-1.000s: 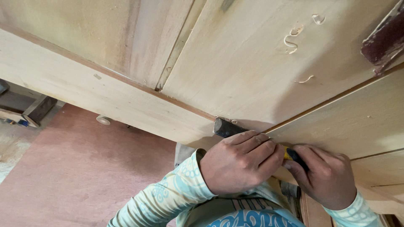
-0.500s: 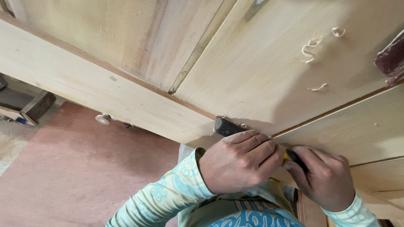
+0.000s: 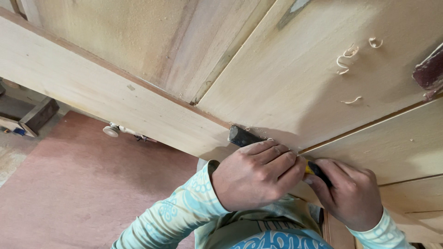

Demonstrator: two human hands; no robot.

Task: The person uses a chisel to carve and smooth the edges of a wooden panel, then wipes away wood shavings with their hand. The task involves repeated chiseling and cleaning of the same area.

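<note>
While both hands grip it, the chisel (image 3: 247, 137) bears on the groove of a pale wooden door panel (image 3: 295, 78).

No package, label or sign is legible on the workpiece; a dark red patch (image 3: 429, 74) sits at the right edge. The left hand (image 3: 256, 175) is closed in a fist over the forward part of the tool, knuckles up, with the dark blade projecting beyond the fingers onto the seam where the panel meets the frame rail (image 3: 115, 99). The right hand (image 3: 353, 196) wraps around the black and yellow handle (image 3: 316, 169) just behind it, fingers curled tight. Both sleeves are light green and patterned. Curled shavings (image 3: 344, 62) lie on the smooth, unfinished panel. A white knob (image 3: 110, 131) shows below the rail, above the reddish floor (image 3: 69, 193).
</note>
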